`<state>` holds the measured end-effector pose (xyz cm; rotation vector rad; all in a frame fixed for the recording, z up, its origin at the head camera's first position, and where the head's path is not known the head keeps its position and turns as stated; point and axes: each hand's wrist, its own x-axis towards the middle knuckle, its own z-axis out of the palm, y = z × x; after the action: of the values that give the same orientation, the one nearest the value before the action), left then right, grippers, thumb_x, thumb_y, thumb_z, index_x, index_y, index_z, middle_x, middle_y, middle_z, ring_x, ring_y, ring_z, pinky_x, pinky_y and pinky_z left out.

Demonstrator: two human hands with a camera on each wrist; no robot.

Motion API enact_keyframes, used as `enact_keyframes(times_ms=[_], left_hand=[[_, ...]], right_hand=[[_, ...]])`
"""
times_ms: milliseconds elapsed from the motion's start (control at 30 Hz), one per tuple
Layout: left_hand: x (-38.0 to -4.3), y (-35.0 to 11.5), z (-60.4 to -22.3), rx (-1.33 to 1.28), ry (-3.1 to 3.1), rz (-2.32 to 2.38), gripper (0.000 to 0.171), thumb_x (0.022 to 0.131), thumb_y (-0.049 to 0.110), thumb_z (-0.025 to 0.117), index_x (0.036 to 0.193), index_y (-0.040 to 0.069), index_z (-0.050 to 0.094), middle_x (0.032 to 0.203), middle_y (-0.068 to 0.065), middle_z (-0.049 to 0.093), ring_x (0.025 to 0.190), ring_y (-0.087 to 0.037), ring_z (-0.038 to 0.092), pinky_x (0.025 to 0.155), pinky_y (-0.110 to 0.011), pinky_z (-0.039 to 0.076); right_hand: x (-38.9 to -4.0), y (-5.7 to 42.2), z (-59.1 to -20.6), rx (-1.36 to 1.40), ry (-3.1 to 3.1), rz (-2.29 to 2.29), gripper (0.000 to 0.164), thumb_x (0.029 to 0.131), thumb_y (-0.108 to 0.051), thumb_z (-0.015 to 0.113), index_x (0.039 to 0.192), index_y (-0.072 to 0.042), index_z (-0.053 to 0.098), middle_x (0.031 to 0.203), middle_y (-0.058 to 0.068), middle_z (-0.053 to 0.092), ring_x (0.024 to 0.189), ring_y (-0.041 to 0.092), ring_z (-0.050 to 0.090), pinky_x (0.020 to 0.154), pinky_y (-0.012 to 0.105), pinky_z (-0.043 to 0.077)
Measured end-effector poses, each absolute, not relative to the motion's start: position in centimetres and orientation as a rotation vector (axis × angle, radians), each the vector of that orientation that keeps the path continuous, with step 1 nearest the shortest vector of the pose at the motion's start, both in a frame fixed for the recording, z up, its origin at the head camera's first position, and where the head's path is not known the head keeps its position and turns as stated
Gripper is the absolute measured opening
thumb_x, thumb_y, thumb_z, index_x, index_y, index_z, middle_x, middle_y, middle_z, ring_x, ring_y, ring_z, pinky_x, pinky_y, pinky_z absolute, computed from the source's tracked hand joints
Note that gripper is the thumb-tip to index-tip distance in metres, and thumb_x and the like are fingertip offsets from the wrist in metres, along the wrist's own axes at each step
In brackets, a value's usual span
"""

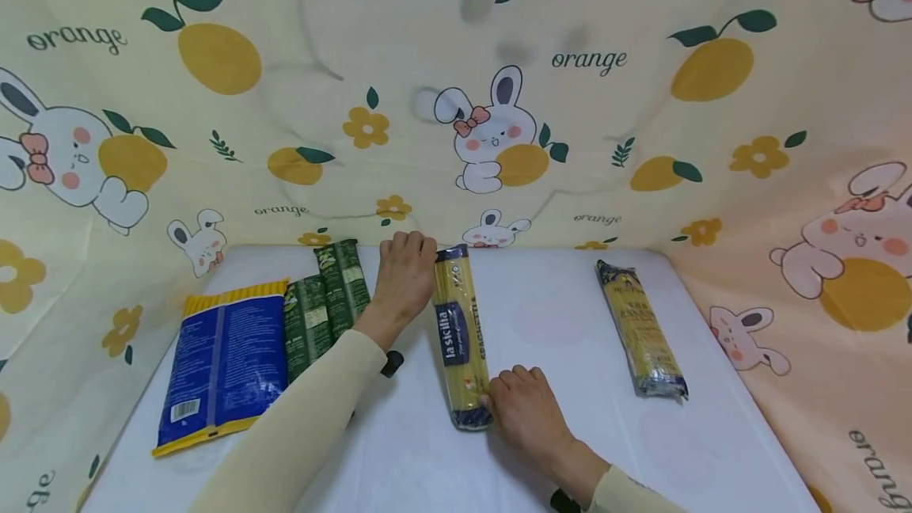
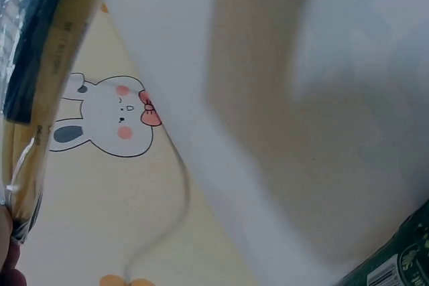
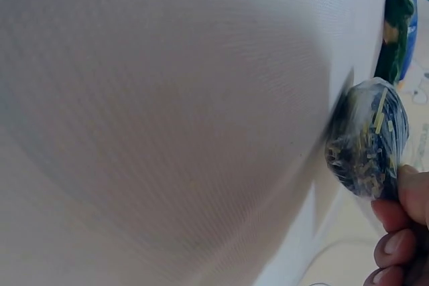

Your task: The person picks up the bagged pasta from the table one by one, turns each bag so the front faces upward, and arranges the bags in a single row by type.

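A long clear packet of spaghetti (image 1: 459,339) with a dark blue "la sicilia" label lies lengthwise in the middle of the head view. At its far end, the left hand (image 1: 404,279) pinches the corner; in the left wrist view fingertips (image 2: 8,259) grip the tip of the spaghetti packet (image 2: 57,51). The right hand (image 1: 527,418) holds the near end by its right edge. Seen from the right wrist, thumb and curled fingers (image 3: 395,246) pinch the crinkled end of the packet (image 3: 367,138), which casts a shadow on the white table (image 3: 167,132).
Left of the spaghetti lie a large blue and yellow bag (image 1: 221,362) and two green packets (image 1: 308,319), partly covered by the left arm. Another pasta packet (image 1: 641,331) lies at the right. A printed cloth (image 1: 399,38) with rabbits and oranges surrounds the table.
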<state>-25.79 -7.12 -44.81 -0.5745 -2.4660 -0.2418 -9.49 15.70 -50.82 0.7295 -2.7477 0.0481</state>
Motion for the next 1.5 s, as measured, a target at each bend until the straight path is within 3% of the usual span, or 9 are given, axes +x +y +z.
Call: enact_keyframes(times_ms=[500, 867, 1167, 1367, 1500], left_hand=[[-26.4, -7.2, -46.3, -0.599, -2.432, -0.144, 0.016, 0.109, 0.006, 0.046, 0.1, 0.003, 0.059, 0.099, -0.015, 0.058, 0.093, -0.034, 0.049, 0.077, -0.044, 0.034], [-26.8, -6.5, -47.2, -0.603, -2.503, -0.137, 0.013, 0.108, 0.004, 0.047, 0.1, 0.004, 0.057, 0.098, -0.013, 0.057, 0.092, -0.033, 0.048, 0.079, -0.045, 0.037], [-27.2, -5.9, -47.7, -0.619, -2.542, -0.128, 0.017, 0.109, 0.005, 0.043, 0.099, 0.004, 0.057, 0.1, -0.013, 0.058, 0.092, -0.032, 0.048, 0.079, -0.044, 0.037], [-27.2, -5.6, -48.0, -0.611, -2.707, -0.14, 0.013, 0.106, 0.007, 0.056, 0.105, 0.004, 0.069, 0.106, -0.013, 0.068, 0.099, -0.032, 0.059, 0.083, -0.048, 0.049], [-26.5, -5.6, -48.3, -0.632, -2.965, -0.158, 0.022, 0.108, 0.019, 0.06, 0.12, 0.011, 0.075, 0.119, -0.009, 0.074, 0.112, -0.031, 0.065, 0.093, -0.052, 0.056]], right_hand=[[-9.2, 15.9, -51.3, 0.746, -2.665, 0.083, 0.041, 0.094, -0.035, 0.078, 0.071, -0.018, 0.049, 0.065, -0.009, 0.038, 0.066, 0.011, 0.034, 0.065, 0.028, 0.031], [-8.8, 16.0, -51.3, 0.75, -2.669, 0.066, 0.034, 0.095, -0.032, 0.077, 0.074, -0.017, 0.055, 0.067, -0.007, 0.046, 0.067, 0.013, 0.039, 0.066, 0.03, 0.034], [-8.6, 16.2, -51.5, 0.727, -2.673, 0.073, 0.034, 0.094, -0.032, 0.079, 0.073, -0.018, 0.055, 0.066, -0.007, 0.044, 0.066, 0.013, 0.04, 0.066, 0.03, 0.033], [-8.4, 16.2, -51.3, 0.705, -2.711, 0.042, 0.038, 0.094, -0.034, 0.078, 0.071, -0.018, 0.053, 0.065, -0.007, 0.042, 0.066, 0.013, 0.039, 0.066, 0.03, 0.034], [-8.3, 16.2, -50.9, 0.668, -2.774, -0.015, 0.039, 0.094, -0.039, 0.077, 0.07, -0.019, 0.054, 0.065, -0.007, 0.044, 0.066, 0.014, 0.041, 0.066, 0.031, 0.035]])
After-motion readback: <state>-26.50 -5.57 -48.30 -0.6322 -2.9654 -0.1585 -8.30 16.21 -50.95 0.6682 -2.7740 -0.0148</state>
